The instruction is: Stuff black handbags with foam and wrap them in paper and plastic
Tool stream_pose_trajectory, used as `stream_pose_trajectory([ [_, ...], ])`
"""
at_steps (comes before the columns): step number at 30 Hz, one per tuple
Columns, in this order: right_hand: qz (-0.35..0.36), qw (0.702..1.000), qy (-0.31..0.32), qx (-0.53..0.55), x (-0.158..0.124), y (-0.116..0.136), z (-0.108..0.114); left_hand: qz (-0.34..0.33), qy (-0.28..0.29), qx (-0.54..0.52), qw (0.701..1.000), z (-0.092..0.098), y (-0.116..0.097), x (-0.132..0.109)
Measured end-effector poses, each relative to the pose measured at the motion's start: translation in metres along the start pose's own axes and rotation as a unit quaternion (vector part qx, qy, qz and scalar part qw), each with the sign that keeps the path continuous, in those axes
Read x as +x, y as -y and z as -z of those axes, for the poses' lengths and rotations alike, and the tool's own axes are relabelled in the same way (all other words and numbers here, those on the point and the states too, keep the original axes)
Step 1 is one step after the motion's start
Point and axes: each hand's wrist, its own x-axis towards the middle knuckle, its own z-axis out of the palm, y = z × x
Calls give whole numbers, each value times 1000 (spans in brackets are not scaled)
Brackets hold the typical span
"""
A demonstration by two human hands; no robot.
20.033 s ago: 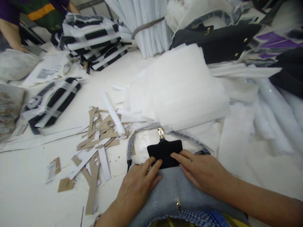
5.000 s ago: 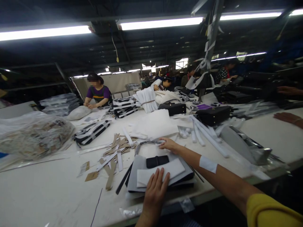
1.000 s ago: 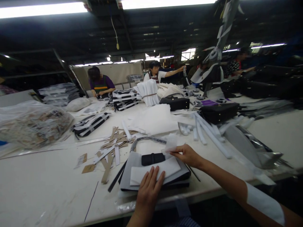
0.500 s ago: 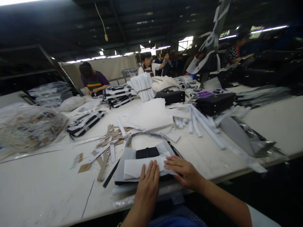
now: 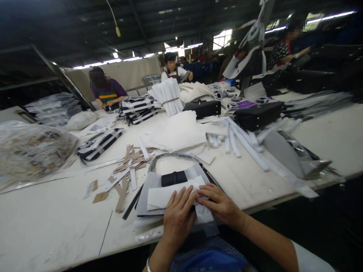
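Note:
A black handbag (image 5: 173,178) lies flat at the table's near edge, its looped handle (image 5: 166,155) wound in clear wrap. Over its front is a grey-white covering sheet, with a folded white padding sheet (image 5: 159,197) on top. My left hand (image 5: 180,211) rests on the padding with fingers outstretched. Close beside it, my right hand (image 5: 219,204) presses flat on the padding's right end, fingers extended. From under the right hand a translucent strip (image 5: 204,215) hangs toward the table edge. The bag's lower right part is hidden by my hands.
Cardboard strips (image 5: 124,181) lie left of the bag. White foam tubes (image 5: 249,151) and white sheets (image 5: 181,130) are behind it. A clear sack of scraps (image 5: 34,151) stands left; black bags (image 5: 202,108) sit farther back. Several co-workers (image 5: 109,88) are across the table.
My left hand has slid right across the padding, close to my right hand. The translucent strip now shows below the right hand. The view has shifted slightly.

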Motion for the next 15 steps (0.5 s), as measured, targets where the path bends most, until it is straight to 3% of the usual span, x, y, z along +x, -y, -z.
stream_pose_trajectory([
  [5, -20, 998, -13, 66, 1, 14, 27, -24, -11, 19, 999, 3, 0, 2],
  [8, -48, 994, -30, 95, 25, 9, 45, -30, -23, 28, 999, 2, 0, 3],
  [10, -70, 995, -24, 62, 52, -3, 43, -33, -27, 35, 999, 2, 0, 3],
  [12, -92, 995, 40, 17, 79, -20, 29, -33, -28, 41, 998, 2, 0, 3],
  [15, -105, 975, 189, -44, 104, -42, 0, -33, -33, 48, 998, 0, 0, 2],
])
